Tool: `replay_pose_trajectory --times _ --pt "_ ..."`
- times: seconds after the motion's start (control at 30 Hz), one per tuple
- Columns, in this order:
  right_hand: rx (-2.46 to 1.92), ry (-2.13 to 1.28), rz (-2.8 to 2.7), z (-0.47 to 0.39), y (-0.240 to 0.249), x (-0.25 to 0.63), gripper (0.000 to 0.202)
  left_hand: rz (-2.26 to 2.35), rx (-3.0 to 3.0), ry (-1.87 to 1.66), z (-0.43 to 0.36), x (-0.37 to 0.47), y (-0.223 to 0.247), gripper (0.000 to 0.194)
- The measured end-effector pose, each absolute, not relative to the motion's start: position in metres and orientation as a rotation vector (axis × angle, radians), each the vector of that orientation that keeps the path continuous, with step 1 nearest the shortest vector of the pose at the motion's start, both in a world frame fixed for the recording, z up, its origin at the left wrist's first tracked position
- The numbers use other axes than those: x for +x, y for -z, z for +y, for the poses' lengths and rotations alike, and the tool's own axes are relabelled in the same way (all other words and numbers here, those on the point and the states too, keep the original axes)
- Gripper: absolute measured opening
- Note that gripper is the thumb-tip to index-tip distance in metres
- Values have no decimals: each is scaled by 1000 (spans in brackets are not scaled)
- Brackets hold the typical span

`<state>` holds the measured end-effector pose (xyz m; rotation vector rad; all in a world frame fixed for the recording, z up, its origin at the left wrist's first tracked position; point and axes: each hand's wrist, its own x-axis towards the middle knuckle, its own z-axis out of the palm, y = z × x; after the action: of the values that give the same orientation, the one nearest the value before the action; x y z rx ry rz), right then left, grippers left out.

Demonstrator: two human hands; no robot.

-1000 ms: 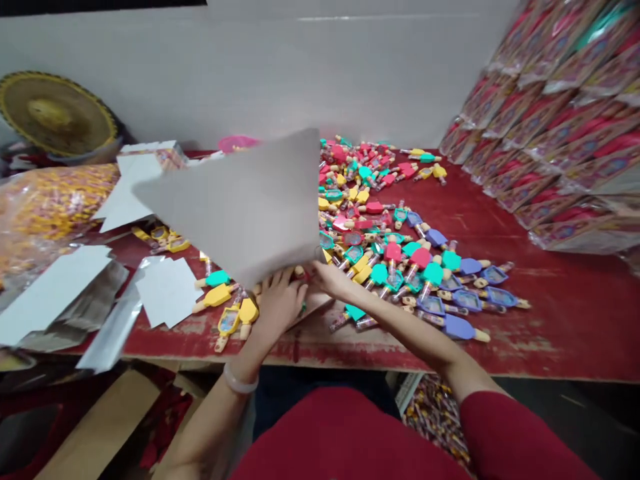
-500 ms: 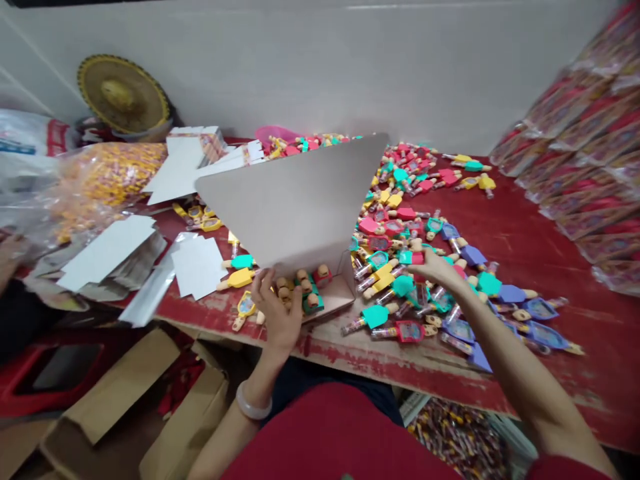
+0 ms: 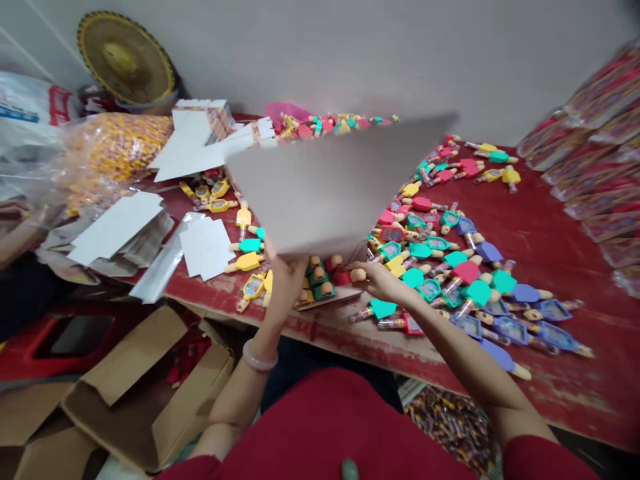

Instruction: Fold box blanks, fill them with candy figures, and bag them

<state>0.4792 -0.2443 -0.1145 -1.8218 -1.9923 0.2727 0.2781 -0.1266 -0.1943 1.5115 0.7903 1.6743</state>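
Note:
A cardboard box with a large raised grey lid (image 3: 325,193) sits at the table's front edge. Inside it several toys (image 3: 320,273) with tan knobbed ends stand in rows, green, yellow and red. My left hand (image 3: 285,280) is at the box's left side, fingers partly hidden behind the lid's lower edge; what they grip is unclear. At the right end of the box, my right hand (image 3: 377,280) pinches a red toy (image 3: 343,277) by its tan end. Loose green, red, yellow and purple toys (image 3: 467,272) lie to the right of the box.
White flat cards (image 3: 205,248) and a card stack (image 3: 120,230) lie left, near a bag of yellow pieces (image 3: 120,143). Wrapped packs (image 3: 595,147) are piled at right. Open cartons (image 3: 125,400) stand below left. Another person's arm (image 3: 25,233) shows at far left.
My right hand has moved left from the loose toys to the box, bringing a red toy. The raised lid appears farther right, and the view has shifted.

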Motion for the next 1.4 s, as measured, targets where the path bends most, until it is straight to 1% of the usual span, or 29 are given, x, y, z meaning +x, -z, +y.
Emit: replay_pose_trajectory --times 0.07,0.17,0.3,0.4,0.47,0.57,0.67,0.83,0.97,1.07,1.2,1.27,1.33,1.4 --pt "-1902 -299 -2094 -244 105 477 44 795 1481 -1587 -129 285 199 82" --pt "-2000 -296 -2141 -240 92 471 48 844 1493 -1557 -129 291 207 77" --pt "-2049 -326 -2130 -234 83 470 42 868 1528 -1525 -126 289 213 73" --pt "-2035 -326 -2130 -233 85 473 41 892 1530 -1482 -123 288 215 71" --pt "-2046 -300 -2120 -231 90 475 35 927 1510 -1455 -122 288 215 72" --pt "-2034 -202 -2144 -227 100 474 24 979 1484 -1416 -121 288 213 74" --pt "-2048 4 -2185 -223 112 471 19 1004 1499 -1394 -121 287 211 77" --pt "-2118 178 -2291 -223 117 467 27 985 1501 -1383 -116 285 212 84" --pt "-2205 227 -2327 -226 112 467 26 958 1505 -1395 -111 284 213 81" --pt "-2271 205 -2301 -222 121 461 27 965 1513 -1404 -112 283 211 78" --pt "-2348 150 -2189 -224 132 458 28 982 1514 -1400 -115 284 208 73" --pt "-2372 155 -2053 -236 123 476 36 986 1507 -1410 -114 284 209 71" --pt "-2452 236 -1711 -257 101 514 38 984 1500 -1417 -113 284 212 69" --pt "-2583 393 -1177 -282 71 565 38 983 1491 -1414 -111 285 214 68"
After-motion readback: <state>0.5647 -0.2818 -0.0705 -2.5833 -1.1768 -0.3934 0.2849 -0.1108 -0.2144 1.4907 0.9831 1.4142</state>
